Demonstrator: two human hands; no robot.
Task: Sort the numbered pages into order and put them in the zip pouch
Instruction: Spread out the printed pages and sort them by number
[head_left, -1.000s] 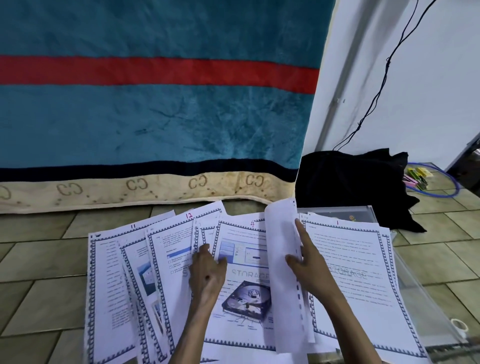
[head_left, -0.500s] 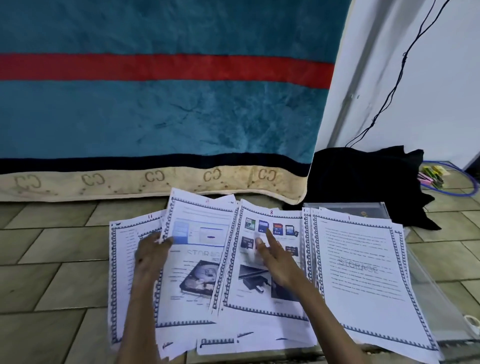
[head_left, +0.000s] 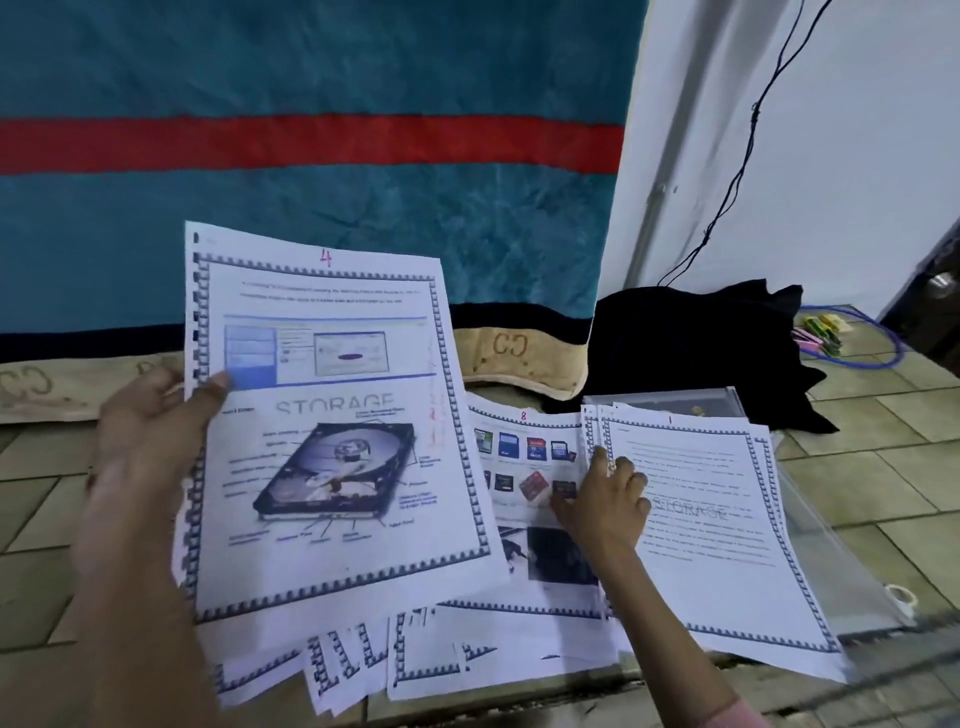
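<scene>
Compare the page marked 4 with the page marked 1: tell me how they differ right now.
Page 4 is lifted off the floor, held at its edge by the left hand; page 1 lies flat on the pile, with the right hand at its left edge. Page 4 shows a screenshot and a hard-drive picture; page 1 is nearly all text. Both have the same patterned border, a STORAGE watermark and a handwritten number on top.

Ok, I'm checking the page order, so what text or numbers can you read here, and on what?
"4", red, top of the page held up by the left hand.
"STORAGE", grey, mid-page on that same sheet.
"8", red, top of the memory-card page.
"1", red, top of the right-hand page, under the right hand.
"STORAGE", faint, across page 1.
"CC", on the blanket's beige hem.
Body text and diagram labels: too blurred.
</scene>
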